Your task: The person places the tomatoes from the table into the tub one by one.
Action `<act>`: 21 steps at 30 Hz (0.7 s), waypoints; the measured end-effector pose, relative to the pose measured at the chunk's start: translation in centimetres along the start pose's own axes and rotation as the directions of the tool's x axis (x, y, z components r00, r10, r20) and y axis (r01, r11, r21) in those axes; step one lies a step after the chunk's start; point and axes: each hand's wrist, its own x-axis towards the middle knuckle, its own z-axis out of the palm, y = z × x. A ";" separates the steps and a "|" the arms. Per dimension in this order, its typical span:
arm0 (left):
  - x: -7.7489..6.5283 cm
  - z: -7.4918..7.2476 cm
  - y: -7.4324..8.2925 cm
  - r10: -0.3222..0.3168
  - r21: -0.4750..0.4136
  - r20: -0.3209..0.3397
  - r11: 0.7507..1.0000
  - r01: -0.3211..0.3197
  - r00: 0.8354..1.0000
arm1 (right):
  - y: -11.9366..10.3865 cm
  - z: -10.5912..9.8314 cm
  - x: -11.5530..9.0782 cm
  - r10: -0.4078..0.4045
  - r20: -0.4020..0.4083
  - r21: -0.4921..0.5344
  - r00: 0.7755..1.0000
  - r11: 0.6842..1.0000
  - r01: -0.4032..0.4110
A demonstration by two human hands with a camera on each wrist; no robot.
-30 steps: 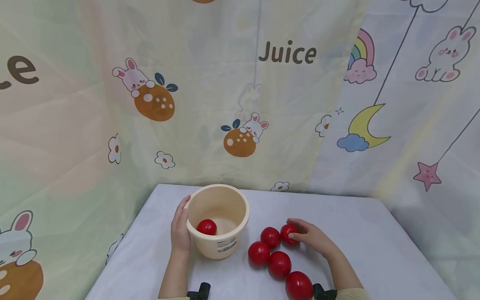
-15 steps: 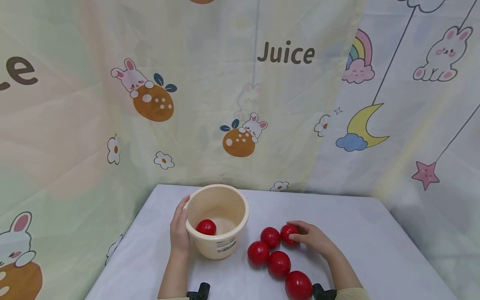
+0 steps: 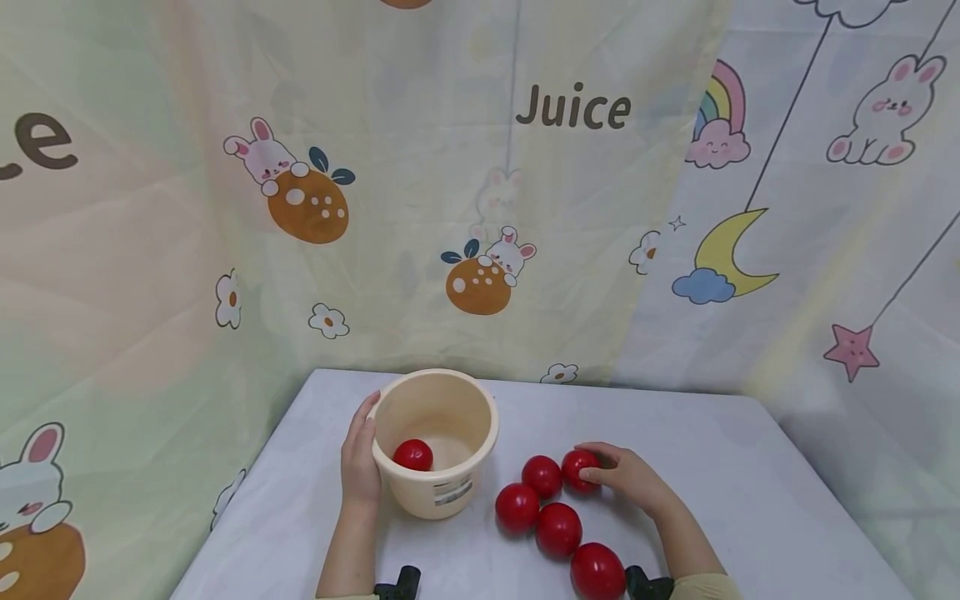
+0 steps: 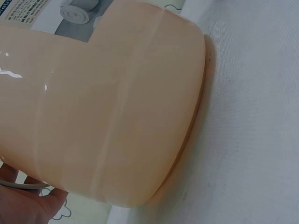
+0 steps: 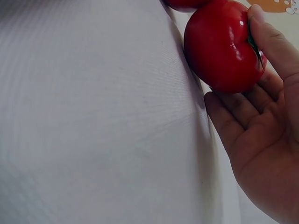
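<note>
A cream plastic bucket (image 3: 452, 493) stands on the table, and in the left wrist view its smooth wall (image 4: 93, 102) fills much of the picture. My left hand (image 3: 362, 462) holds the bucket's left side, fingertips at the rim. One red tomato (image 3: 413, 455) lies inside it. My right hand (image 3: 626, 479) grips another tomato (image 3: 579, 470) at the far right of a cluster, thumb on the near side and fingers behind. The right wrist view shows a green leafy top on this glossy tomato (image 5: 219, 46), with the thumb by the leaf and the fingers beneath.
Several more red tomatoes lie between bucket and right hand: one (image 3: 542, 477) beside the gripped one, others (image 3: 517, 508) nearer me, and the closest (image 3: 597, 572) by the right wrist's black strap mount (image 3: 648, 583). A printed curtain (image 3: 480, 183) hangs behind the white table (image 3: 720, 467).
</note>
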 end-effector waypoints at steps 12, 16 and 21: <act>0.1 0.1 -0.5 0.016 -0.009 -0.003 1.000 -0.016 1.000 | -0.1 -0.6 -0.1 -0.014 0.005 -0.027 1.000 1.000 0.014; 0.1 0.1 -0.5 0.011 -0.008 -0.002 1.000 -0.011 1.000 | -0.3 -0.9 -0.2 -0.034 -0.004 -0.051 0.999 0.998 0.034; 0.2 0.0 -0.6 0.005 0.001 -0.002 1.000 -0.005 1.000 | -0.9 -1.5 -0.1 -0.062 -0.002 -0.050 0.998 0.997 0.062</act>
